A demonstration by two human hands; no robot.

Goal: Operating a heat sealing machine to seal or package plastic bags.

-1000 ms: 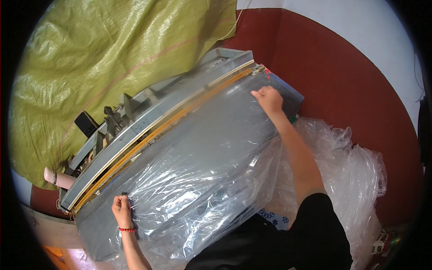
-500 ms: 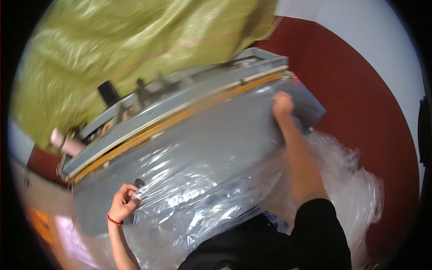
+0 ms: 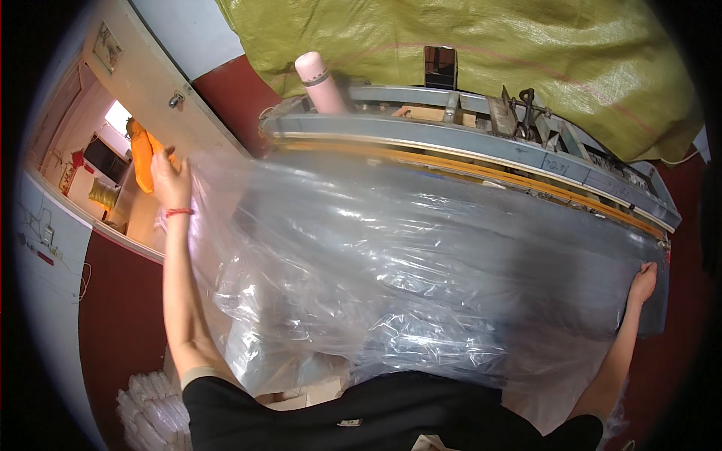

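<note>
A wide sheet of clear plastic film (image 3: pixel 421 278) stretches between my two hands over a grey worktop (image 3: pixel 587 240). At the far left, my left hand (image 3: pixel 171 180), with a red bead bracelet at the wrist, is raised past the worktop's end and closed on the film's edge. My right hand (image 3: pixel 644 282) is closed on the film near the worktop's right end. Wrinkled film hangs over the near edge towards my body. The exact finger grip on each side is small and partly hidden.
A long metal-framed rack (image 3: pixel 466 143) with an orange strip (image 3: pixel 421 156) runs behind the worktop. On it are a pink bottle (image 3: pixel 323 86), a dark phone (image 3: pixel 441 68) and scissors (image 3: pixel 526 109). A yellow-green woven sheet (image 3: pixel 541 37) hangs behind. An open door (image 3: pixel 162 83) stands left; bundled plastic (image 3: pixel 154 410) lies below.
My left hand has swung up and out to the left, drawing the film taut across the worktop. My right hand stays at the right end. The view has turned left, bringing the door in.
</note>
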